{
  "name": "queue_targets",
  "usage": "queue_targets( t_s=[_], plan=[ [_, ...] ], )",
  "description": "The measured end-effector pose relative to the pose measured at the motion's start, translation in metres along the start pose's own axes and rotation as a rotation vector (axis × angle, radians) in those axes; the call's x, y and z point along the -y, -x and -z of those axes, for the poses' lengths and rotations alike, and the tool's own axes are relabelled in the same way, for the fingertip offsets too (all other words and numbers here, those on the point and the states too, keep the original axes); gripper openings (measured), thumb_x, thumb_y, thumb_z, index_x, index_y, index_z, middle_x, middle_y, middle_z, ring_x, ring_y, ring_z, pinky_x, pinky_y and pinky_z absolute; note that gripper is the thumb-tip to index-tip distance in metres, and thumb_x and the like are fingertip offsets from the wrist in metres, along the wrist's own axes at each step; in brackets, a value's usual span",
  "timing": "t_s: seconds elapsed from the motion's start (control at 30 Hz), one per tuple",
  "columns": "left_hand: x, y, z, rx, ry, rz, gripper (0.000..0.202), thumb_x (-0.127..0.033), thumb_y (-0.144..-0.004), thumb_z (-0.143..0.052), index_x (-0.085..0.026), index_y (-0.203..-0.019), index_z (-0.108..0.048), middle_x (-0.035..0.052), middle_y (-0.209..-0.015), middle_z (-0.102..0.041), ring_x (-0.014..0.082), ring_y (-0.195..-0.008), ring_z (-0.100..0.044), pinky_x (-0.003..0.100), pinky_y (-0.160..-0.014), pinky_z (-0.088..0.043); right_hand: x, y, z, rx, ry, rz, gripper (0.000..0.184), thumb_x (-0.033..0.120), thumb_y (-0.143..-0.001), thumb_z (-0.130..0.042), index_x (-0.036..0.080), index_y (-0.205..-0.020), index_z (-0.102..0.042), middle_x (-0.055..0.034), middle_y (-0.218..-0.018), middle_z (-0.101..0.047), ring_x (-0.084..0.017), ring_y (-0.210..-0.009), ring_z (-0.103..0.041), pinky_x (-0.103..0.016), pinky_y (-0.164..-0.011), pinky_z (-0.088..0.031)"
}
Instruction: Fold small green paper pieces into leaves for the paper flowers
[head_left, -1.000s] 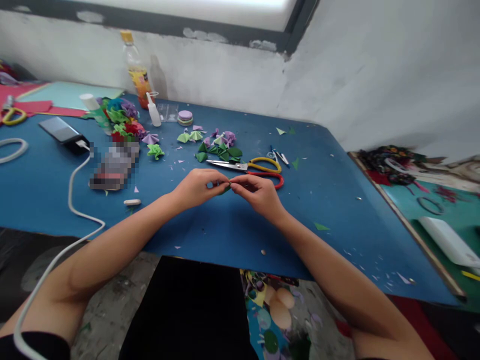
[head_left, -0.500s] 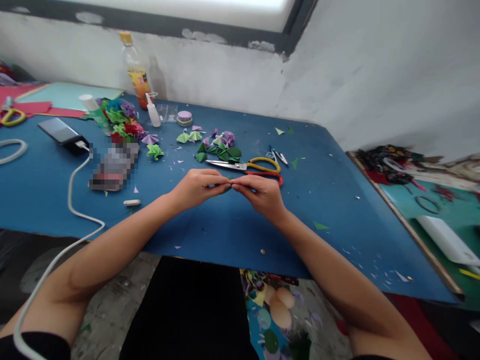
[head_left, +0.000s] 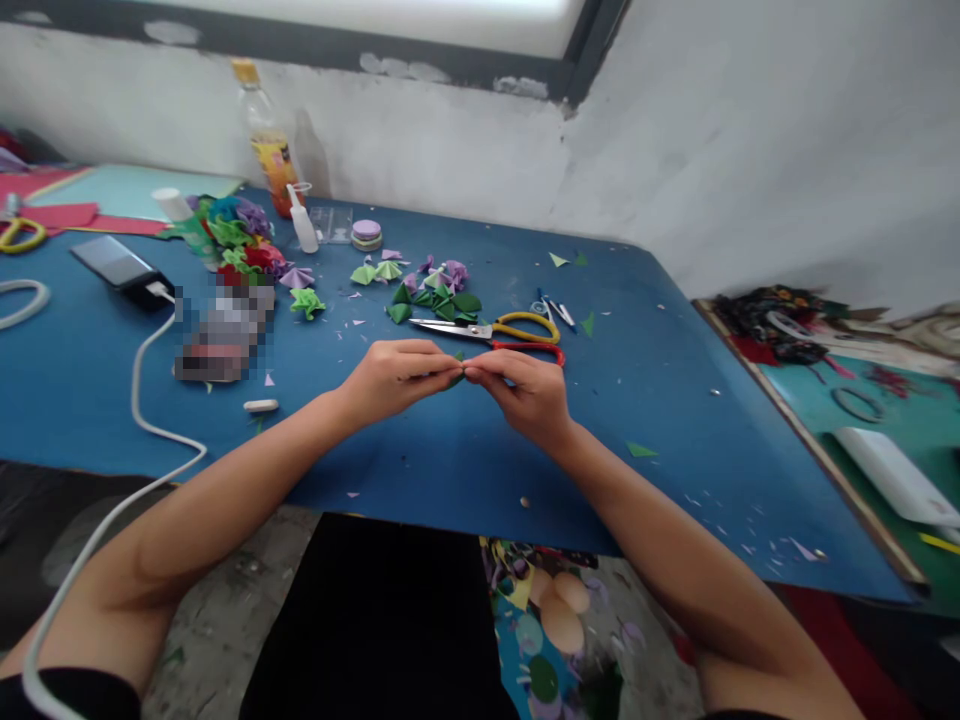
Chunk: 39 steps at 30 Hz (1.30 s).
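Note:
Between the fingertips of my left hand [head_left: 401,380] and my right hand [head_left: 521,392] is a small piece of green paper [head_left: 460,357], mostly hidden by the fingers. Both hands are closed in a pinch, their tips meeting above the blue table [head_left: 450,470]. Just beyond the fingers lie scissors [head_left: 487,330] with one yellow and one red handle. Behind the blades sits a heap of folded dark green paper pieces [head_left: 435,302]. Purple folded paper [head_left: 455,274] and light green folded paper [head_left: 386,270] lie farther back.
At left are a phone [head_left: 229,330], a second phone [head_left: 120,265] with a white cable [head_left: 139,385], and crumpled coloured paper flowers [head_left: 244,235]. A drink bottle [head_left: 270,150], a small white squeeze bottle [head_left: 302,222] and a round purple-lidded container [head_left: 367,235] stand behind. Compasses [head_left: 556,312] lie right of the scissors.
A little more of the green paper shows above my fingertips. Both hands stay in almost the same place, and the view has shifted slightly.

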<state>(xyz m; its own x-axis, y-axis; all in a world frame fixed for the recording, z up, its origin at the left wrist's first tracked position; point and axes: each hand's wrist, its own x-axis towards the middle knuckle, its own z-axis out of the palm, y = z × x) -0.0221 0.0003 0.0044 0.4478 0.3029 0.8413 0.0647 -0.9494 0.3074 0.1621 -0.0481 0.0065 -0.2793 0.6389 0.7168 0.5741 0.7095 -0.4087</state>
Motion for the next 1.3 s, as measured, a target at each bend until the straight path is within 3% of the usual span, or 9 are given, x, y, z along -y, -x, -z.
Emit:
queue_targets(
  t_s=[0.17,0.33,0.43,0.6,0.8,0.93,1.03,1.13,1.3],
  plan=[
    [-0.007,-0.001,-0.003,-0.036,-0.005,0.026,0.012,-0.018,-0.081,-0.059,-0.014,-0.074,-0.066,0.0008,-0.064,-0.066,0.0042,-0.053,-0.056,0.012,-0.053,-0.048,0.005,-0.001,-0.001,-0.043,-0.039,-0.028,0.007,0.021,-0.083,-0.058,0.023,-0.082,-0.064,-0.0002,-0.079,-0.069,-0.011,-0.068,-0.063,-0.024,-0.066,-0.052],
    [-0.008,0.002,-0.009,-0.159,0.1,0.164,0.01,-0.02,-0.082,-0.059,-0.014,-0.08,-0.066,0.0026,-0.072,-0.066,0.0062,-0.062,-0.059,0.013,-0.052,-0.049,0.005,-0.002,-0.008,-0.046,-0.265,-0.261,0.009,0.029,-0.08,-0.06,0.021,-0.084,-0.06,0.0,-0.075,-0.061,-0.011,-0.066,-0.058,-0.025,-0.063,-0.05],
    [-0.008,0.002,-0.011,-0.143,0.137,0.267,0.01,-0.022,-0.083,-0.058,-0.014,-0.082,-0.064,0.0031,-0.076,-0.066,0.0075,-0.068,-0.06,0.013,-0.053,-0.049,0.003,-0.003,-0.011,-0.058,-0.343,-0.32,0.009,0.03,-0.08,-0.059,0.021,-0.081,-0.058,0.0006,-0.074,-0.057,-0.011,-0.068,-0.055,-0.024,-0.062,-0.048],
    [-0.007,0.001,-0.009,-0.028,0.085,0.352,0.011,-0.023,-0.081,-0.058,-0.015,-0.083,-0.065,0.0045,-0.084,-0.064,0.0099,-0.075,-0.059,0.015,-0.054,-0.048,-0.001,-0.004,-0.008,-0.065,-0.236,-0.268,0.008,0.027,-0.081,-0.057,0.021,-0.076,-0.057,-0.0005,-0.075,-0.056,-0.011,-0.068,-0.053,-0.025,-0.061,-0.046],
    [-0.004,0.003,-0.01,-0.018,0.06,0.328,0.009,-0.021,-0.08,-0.06,-0.016,-0.082,-0.067,0.003,-0.079,-0.063,0.0078,-0.067,-0.056,0.016,-0.055,-0.048,-0.007,-0.004,-0.004,0.033,-0.07,-0.136,0.006,0.024,-0.082,-0.058,0.02,-0.079,-0.06,-0.0013,-0.076,-0.057,-0.011,-0.065,-0.052,-0.026,-0.06,-0.046],
    [-0.005,0.0,-0.01,-0.062,0.095,0.416,0.012,-0.023,-0.08,-0.06,-0.015,-0.077,-0.068,0.0033,-0.076,-0.064,0.0079,-0.064,-0.057,0.015,-0.05,-0.046,-0.006,-0.004,-0.004,0.028,-0.051,-0.127,0.005,0.025,-0.081,-0.058,0.02,-0.081,-0.059,-0.001,-0.077,-0.057,-0.011,-0.064,-0.051,-0.026,-0.06,-0.046],
    [-0.004,-0.002,-0.008,-0.014,0.187,0.469,0.013,-0.023,-0.08,-0.06,-0.014,-0.081,-0.069,0.0046,-0.077,-0.065,0.009,-0.066,-0.059,0.014,-0.047,-0.045,-0.007,-0.005,-0.002,0.0,-0.044,-0.106,0.004,0.022,-0.083,-0.056,0.02,-0.081,-0.059,-0.0012,-0.077,-0.058,-0.011,-0.067,-0.053,-0.026,-0.062,-0.046],
    [0.002,-0.001,-0.006,0.058,0.244,0.438,0.014,-0.022,-0.08,-0.061,-0.013,-0.085,-0.07,0.0053,-0.079,-0.067,0.0089,-0.064,-0.059,0.015,-0.049,-0.046,-0.009,-0.006,0.0,0.0,-0.03,-0.081,0.005,0.022,-0.083,-0.056,0.021,-0.081,-0.06,-0.0015,-0.078,-0.058,-0.012,-0.069,-0.055,-0.026,-0.063,-0.047],
    [0.008,0.002,-0.007,0.087,0.128,0.283,0.015,-0.023,-0.082,-0.059,-0.014,-0.085,-0.071,0.0054,-0.077,-0.068,0.0092,-0.066,-0.06,0.019,-0.059,-0.049,-0.011,-0.005,0.001,0.033,-0.03,-0.049,0.004,0.022,-0.083,-0.057,0.02,-0.082,-0.061,-0.0021,-0.08,-0.06,-0.012,-0.071,-0.057,-0.026,-0.064,-0.048]
  ],
)
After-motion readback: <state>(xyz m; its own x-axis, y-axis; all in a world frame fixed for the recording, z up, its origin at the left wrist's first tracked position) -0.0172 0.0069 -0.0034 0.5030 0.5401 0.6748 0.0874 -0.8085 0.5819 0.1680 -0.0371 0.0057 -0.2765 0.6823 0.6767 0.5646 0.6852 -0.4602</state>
